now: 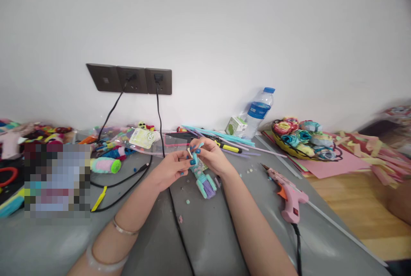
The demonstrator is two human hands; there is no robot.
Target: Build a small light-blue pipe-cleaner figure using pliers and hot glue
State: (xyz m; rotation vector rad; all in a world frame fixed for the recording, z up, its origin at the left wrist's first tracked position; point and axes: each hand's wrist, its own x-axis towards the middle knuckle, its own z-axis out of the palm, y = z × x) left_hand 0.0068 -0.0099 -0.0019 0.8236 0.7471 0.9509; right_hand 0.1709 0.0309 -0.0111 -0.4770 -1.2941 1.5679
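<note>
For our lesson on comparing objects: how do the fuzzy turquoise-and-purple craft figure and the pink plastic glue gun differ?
Surface: the craft figure looks fuzzy; the glue gun looks smooth.
Colour: the craft figure is turquoise and purple; the glue gun is pink with an orange trigger.
Place: the craft figure is at the left hand and right hand; the glue gun lies apart on the grey tabletop.
Both are multicoloured.

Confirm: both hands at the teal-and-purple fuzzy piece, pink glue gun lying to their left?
Wrong side: the head view shows the pink glue gun lying to their right. The left hand and right hand are indeed at the teal-and-purple fuzzy piece.
</note>
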